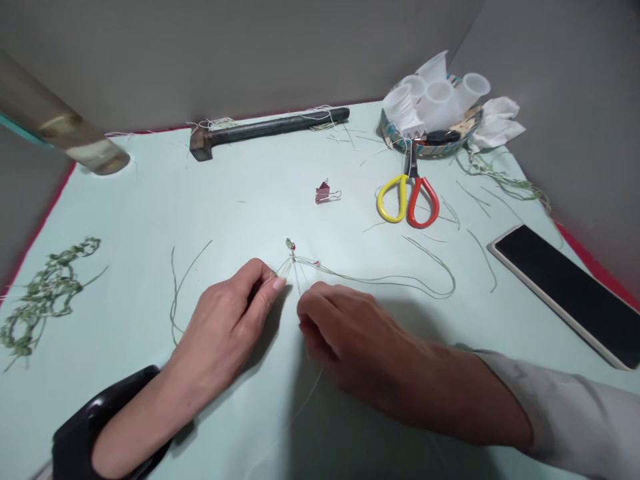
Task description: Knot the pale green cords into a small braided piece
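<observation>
Near the middle of the table lies a small knotted piece (291,245) with a red bead and green cords fanning out from it. My left hand (240,300), at its lower left, pinches some of these thin cords between thumb and forefinger. Closed just below and right of the piece, my right hand (335,330) grips a cord that runs down from it; a loose pale end trails out beneath the fist. Two green cords (390,278) stretch from the piece to the right in a long loop, with a small pinkish bead (317,263) on them.
Scissors (409,193) with yellow and red handles lean against a basket (473,127) of plastic cups. A binder clip (323,192), a hammer (270,128) and cord scraps lie behind my hands. Knotted green cordwork (47,293) is at left, a phone (570,293) at right, a wooden post (95,150) back left.
</observation>
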A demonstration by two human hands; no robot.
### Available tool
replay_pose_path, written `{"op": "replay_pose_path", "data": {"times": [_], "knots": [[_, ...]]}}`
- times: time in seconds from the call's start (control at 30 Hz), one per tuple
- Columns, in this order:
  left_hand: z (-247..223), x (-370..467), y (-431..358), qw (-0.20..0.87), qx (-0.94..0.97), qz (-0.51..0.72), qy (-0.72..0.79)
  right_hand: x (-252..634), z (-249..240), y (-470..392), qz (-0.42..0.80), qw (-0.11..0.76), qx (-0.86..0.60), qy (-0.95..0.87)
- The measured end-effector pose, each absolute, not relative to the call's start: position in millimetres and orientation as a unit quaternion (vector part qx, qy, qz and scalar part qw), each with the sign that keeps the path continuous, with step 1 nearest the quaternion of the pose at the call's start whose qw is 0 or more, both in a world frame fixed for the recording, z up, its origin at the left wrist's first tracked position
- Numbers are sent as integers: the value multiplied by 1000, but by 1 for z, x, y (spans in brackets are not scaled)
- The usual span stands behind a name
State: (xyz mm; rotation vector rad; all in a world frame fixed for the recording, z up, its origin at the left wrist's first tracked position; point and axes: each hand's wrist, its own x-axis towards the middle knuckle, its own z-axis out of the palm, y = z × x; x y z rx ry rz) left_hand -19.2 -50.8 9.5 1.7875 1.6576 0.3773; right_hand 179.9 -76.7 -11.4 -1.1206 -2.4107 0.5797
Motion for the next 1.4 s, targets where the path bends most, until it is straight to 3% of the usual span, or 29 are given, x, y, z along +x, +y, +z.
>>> {"op": "replay_pose_path", "data": {"times": [0.17, 0.43, 0.57, 0.77, 0.87, 1.07, 1.4], "knots": [[7, -17, -49, 335, 681, 125, 638, 187, -9, -70, 320, 219, -437, -812], [7, -16, -48, 337, 684, 133, 634, 200, 10, -53, 434, 139, -516, -725], [7, -18, -49, 344, 688, 146, 622, 200, 18, -46, 503, 117, -480, -709], [5, -19, -50, 362, 678, 164, 619, 192, 16, -43, 628, 185, -404, -639], [4, -20, -51, 376, 671, 173, 615, 182, 15, -37, 559, 213, -411, -687], [3, -19, -51, 393, 661, 199, 607, 160, 17, -18, 359, 64, -445, -818], [4, -15, -49, 360, 668, 201, 619, 157, 16, -9, 311, 11, -447, -838]]}}
